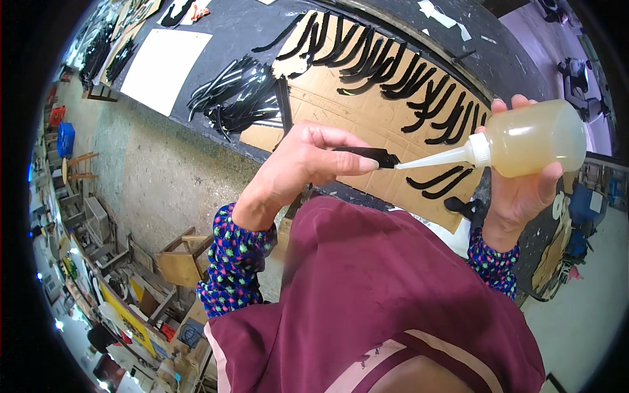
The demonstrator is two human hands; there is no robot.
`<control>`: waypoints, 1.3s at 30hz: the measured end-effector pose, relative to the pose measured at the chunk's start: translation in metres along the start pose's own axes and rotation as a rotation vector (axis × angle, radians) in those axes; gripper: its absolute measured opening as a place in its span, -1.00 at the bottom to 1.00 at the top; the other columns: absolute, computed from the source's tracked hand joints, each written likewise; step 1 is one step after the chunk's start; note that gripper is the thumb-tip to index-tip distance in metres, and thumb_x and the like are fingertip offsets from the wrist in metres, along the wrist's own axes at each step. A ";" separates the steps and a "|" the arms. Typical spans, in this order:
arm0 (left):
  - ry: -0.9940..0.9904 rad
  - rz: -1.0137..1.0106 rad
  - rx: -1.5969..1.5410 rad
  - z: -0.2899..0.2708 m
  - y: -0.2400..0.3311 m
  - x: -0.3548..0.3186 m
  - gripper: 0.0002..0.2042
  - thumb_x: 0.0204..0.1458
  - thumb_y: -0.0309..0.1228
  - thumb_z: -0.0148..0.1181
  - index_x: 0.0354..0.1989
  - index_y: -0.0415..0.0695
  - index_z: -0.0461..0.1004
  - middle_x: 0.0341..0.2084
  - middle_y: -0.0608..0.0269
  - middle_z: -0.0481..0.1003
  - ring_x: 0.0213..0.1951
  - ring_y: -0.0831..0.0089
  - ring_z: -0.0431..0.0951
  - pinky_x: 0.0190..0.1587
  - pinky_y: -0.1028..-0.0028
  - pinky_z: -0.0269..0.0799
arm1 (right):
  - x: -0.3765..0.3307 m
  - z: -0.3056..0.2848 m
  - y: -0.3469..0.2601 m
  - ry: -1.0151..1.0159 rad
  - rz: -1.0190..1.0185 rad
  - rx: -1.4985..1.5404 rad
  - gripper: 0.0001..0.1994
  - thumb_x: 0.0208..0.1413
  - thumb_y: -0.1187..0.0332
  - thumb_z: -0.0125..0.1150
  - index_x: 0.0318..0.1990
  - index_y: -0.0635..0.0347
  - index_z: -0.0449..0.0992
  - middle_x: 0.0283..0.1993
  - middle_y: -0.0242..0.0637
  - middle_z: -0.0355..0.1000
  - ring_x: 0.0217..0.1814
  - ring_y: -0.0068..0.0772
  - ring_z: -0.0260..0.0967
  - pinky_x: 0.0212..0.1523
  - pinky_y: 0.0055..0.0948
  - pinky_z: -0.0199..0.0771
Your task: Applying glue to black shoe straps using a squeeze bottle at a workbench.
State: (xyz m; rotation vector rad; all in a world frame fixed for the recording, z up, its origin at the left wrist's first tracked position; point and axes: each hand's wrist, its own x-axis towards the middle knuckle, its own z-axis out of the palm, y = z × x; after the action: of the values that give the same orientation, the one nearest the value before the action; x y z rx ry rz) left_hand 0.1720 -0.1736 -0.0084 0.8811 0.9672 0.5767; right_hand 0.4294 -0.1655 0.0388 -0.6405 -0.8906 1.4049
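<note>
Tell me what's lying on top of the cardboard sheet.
On the cardboard sheet lie rows of curved black strips; two more sit near its lower edge. The left hand and squeeze bottle cover part of it, so anything there is hidden.

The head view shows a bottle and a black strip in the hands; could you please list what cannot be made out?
- Black strip: most of it hidden inside the left hand.
- Squeeze bottle: its back is covered by the right hand.
- Nozzle tip: too small to tell whether any liquid is coming out.
- Shelves at the left rim: bent and blurred.
</note>
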 end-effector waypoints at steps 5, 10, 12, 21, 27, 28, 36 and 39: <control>-0.002 -0.023 -0.048 -0.001 0.001 0.004 -0.84 -0.19 -0.39 0.21 -0.41 -0.17 0.53 -0.73 0.55 0.31 -0.69 0.79 0.09 -0.64 0.73 -0.07 | 0.002 -0.003 0.000 -0.018 0.005 0.018 -0.24 -0.26 0.19 0.35 0.10 0.25 0.08 0.12 0.03 0.06 0.19 0.14 -0.03 0.03 0.12 0.18; 0.030 -0.012 -0.049 0.001 0.003 0.004 -0.86 -0.21 -0.52 0.21 -0.42 -0.27 0.51 -0.79 0.49 0.29 -0.75 0.78 0.10 -0.70 0.70 -0.11 | 0.004 0.005 0.002 0.011 0.003 0.083 -0.26 -0.23 0.21 0.33 0.11 0.23 0.08 0.15 0.04 0.02 0.21 0.14 -0.08 0.07 0.13 0.10; 0.016 -0.017 -0.059 0.002 0.005 0.003 -0.86 -0.21 -0.52 0.21 -0.42 -0.27 0.51 -0.79 0.49 0.29 -0.75 0.79 0.10 -0.70 0.71 -0.11 | 0.007 0.006 0.005 0.011 -0.003 0.085 -0.27 -0.22 0.21 0.31 0.12 0.21 0.08 0.16 0.04 0.00 0.22 0.14 -0.10 0.09 0.14 0.06; -0.055 -0.022 -0.014 0.002 0.003 0.001 -0.86 -0.20 -0.42 0.22 -0.44 -0.18 0.53 -0.72 0.52 0.36 -0.68 0.81 0.14 -0.64 0.74 -0.05 | 0.007 0.009 0.009 0.036 0.003 0.050 -0.28 -0.23 0.18 0.32 0.11 0.17 0.10 0.15 0.03 0.03 0.22 0.13 -0.09 0.09 0.14 0.06; -0.029 -0.008 -0.047 0.004 0.002 0.002 -0.86 -0.23 -0.53 0.22 -0.43 -0.28 0.51 -0.76 0.49 0.32 -0.74 0.80 0.11 -0.69 0.72 -0.13 | 0.007 0.008 0.009 0.033 0.017 0.047 -0.27 -0.24 0.17 0.32 0.11 0.17 0.10 0.15 0.03 0.04 0.22 0.14 -0.09 0.09 0.13 0.08; -0.030 -0.013 -0.051 0.004 0.002 0.001 -0.86 -0.23 -0.54 0.22 -0.43 -0.28 0.51 -0.77 0.49 0.32 -0.74 0.80 0.11 -0.70 0.71 -0.13 | 0.007 0.009 0.009 0.032 0.018 0.048 -0.27 -0.24 0.17 0.32 0.11 0.17 0.10 0.15 0.03 0.04 0.22 0.14 -0.09 0.09 0.13 0.08; -0.056 -0.029 -0.094 0.003 0.003 0.003 -0.86 -0.24 -0.54 0.21 -0.43 -0.28 0.51 -0.76 0.48 0.32 -0.74 0.79 0.10 -0.69 0.71 -0.12 | 0.008 0.008 0.012 0.059 0.018 0.027 -0.26 -0.25 0.16 0.33 0.10 0.21 0.10 0.14 0.03 0.05 0.21 0.16 -0.08 0.08 0.13 0.09; -0.055 -0.025 -0.091 0.002 0.000 0.003 -0.85 -0.24 -0.53 0.21 -0.43 -0.27 0.51 -0.76 0.47 0.33 -0.73 0.79 0.11 -0.69 0.71 -0.11 | 0.009 0.005 0.012 0.046 0.021 0.027 -0.26 -0.25 0.16 0.33 0.10 0.21 0.11 0.14 0.03 0.05 0.21 0.16 -0.07 0.08 0.13 0.10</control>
State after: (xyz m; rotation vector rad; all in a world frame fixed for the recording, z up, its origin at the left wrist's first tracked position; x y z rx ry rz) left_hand 0.1756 -0.1716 -0.0090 0.7992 0.8946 0.5686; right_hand 0.4180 -0.1567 0.0333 -0.6611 -0.8293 1.4134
